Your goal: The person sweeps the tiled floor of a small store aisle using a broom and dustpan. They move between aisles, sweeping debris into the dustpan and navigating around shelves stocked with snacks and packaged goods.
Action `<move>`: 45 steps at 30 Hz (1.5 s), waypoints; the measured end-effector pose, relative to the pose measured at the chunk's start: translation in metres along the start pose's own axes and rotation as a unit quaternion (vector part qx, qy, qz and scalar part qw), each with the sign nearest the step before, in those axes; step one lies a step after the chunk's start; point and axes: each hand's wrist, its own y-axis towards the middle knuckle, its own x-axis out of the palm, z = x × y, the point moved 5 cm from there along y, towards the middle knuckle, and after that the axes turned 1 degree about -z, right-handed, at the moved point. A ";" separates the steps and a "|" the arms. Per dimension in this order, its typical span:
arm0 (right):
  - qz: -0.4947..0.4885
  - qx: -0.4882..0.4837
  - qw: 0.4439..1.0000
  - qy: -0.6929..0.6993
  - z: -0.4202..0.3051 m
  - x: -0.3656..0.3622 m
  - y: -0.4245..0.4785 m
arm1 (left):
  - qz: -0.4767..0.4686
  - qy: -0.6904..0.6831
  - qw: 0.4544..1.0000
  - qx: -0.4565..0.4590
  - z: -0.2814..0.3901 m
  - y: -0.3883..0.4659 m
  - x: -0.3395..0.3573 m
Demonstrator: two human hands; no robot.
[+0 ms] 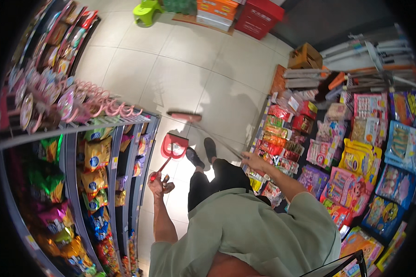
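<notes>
My left hand (159, 184) grips the top of a red dustpan's thin handle (165, 165). The red dustpan (179, 143) rests on the tiled floor just left of my shoes, with something small and pale visible in it. My right hand (256, 162) is closed around a broom's long handle (225, 144), which slants away to the far left. At its end, the pinkish broom head (185, 117) with dark bristles lies on the floor beyond the dustpan. The broom looks slightly blurred.
Shelves of bagged snacks (97, 155) stand close on my left, with pink spiral hooks (119, 110) jutting out above. Packaged sweets (362, 159) fill a display on my right. Ahead are a green stool (147, 13), a red carton (258, 19) and a cardboard box (305, 57).
</notes>
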 end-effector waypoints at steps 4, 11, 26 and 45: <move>0.086 -0.054 0.994 -0.026 -0.026 -0.068 0.032 | -0.019 0.069 0.997 0.003 -0.001 0.001 0.000; 0.306 -0.089 0.946 -0.057 -0.011 -0.176 0.146 | -0.057 0.117 0.990 -0.047 0.007 0.002 -0.018; 0.263 0.077 0.962 -0.017 0.293 0.118 0.059 | -0.174 0.184 0.966 0.047 -0.002 0.033 -0.089; 0.331 -0.059 0.939 0.074 0.275 0.193 -0.028 | -0.176 0.201 0.962 0.061 -0.040 -0.014 -0.190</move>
